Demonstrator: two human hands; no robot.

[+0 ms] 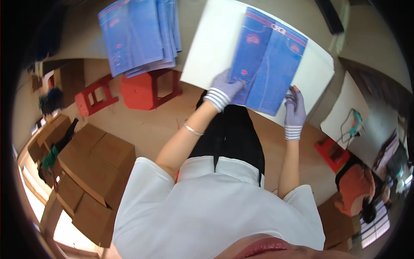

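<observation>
A flat blue denim-look panel (276, 64) with pink flowers and a pink band lies tilted over a white sheet or board (211, 47), which seems to be a stack. My left hand (226, 88), in a lilac glove with a striped cuff, grips the panel's lower left edge, thumb on top. Beside its lower right edge is my right hand (295, 110), gloved alike, with fingers slightly bent and apart; I cannot tell whether it touches the panel. Further left on the table rests a pile of similar blue panels (133, 39).
Red plastic stools (140, 90) stand under the table's left side. Brown cardboard boxes (95, 159) are heaped at lower left. On the right, a person in an orange top (355, 185) is near a red stool (330, 155). A dark bar-shaped object (330, 17) lies at the far right.
</observation>
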